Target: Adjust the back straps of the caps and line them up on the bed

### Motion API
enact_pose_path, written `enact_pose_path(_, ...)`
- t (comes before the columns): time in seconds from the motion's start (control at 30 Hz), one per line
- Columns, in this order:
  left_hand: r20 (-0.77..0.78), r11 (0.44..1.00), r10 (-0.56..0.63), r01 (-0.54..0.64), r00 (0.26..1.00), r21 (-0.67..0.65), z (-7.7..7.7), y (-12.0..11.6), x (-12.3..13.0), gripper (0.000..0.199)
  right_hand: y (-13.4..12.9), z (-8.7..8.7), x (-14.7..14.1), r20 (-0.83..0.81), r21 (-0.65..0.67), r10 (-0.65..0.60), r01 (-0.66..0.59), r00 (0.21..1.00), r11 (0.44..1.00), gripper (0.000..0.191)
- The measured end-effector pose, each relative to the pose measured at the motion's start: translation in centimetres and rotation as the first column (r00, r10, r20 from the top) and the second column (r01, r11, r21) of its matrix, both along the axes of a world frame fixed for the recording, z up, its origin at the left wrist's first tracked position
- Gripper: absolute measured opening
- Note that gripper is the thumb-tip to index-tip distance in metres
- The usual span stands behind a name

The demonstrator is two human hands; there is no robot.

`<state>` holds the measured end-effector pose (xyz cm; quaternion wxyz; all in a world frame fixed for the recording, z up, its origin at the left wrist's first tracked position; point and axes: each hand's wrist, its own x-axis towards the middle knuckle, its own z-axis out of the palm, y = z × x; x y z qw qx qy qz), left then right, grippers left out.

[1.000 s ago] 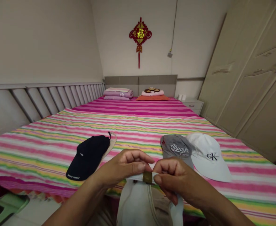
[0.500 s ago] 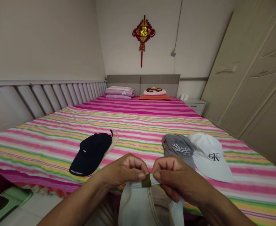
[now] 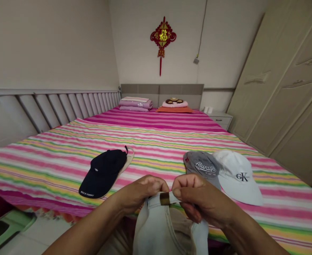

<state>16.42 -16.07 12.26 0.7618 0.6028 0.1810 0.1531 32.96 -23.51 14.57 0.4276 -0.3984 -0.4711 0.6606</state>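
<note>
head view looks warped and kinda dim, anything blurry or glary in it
Head view: wide-angle distortion leans the wardrobe and bends the slatted wall panel; the light is soft and dim with no hard glare; the left hand, right hand and pale cap show no strong blur.

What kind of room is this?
It looks like a bedroom. There is a big bed with a striped cover, folded bedding at its far end, and a tall wardrobe along the right side.
</note>
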Motion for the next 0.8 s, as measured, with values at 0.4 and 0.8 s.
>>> enact_pose_path(0.4,0.087,0.974,0.213,-0.204,0.973,-0.094,0.8,1.0,-0.5,0.03,1.5,-4.1,3.7,0.018,0.037,0.167,-0.168,0.986,0.985,0.041)
enact_pose_path(0.8,0.356,0.945,0.115,0.008,0.927,-0.326,0.5,3.3,0.3,0.031,1.5,-1.2,2.4,-0.534,0.173,0.075,0.022,0.842,0.985,0.023)
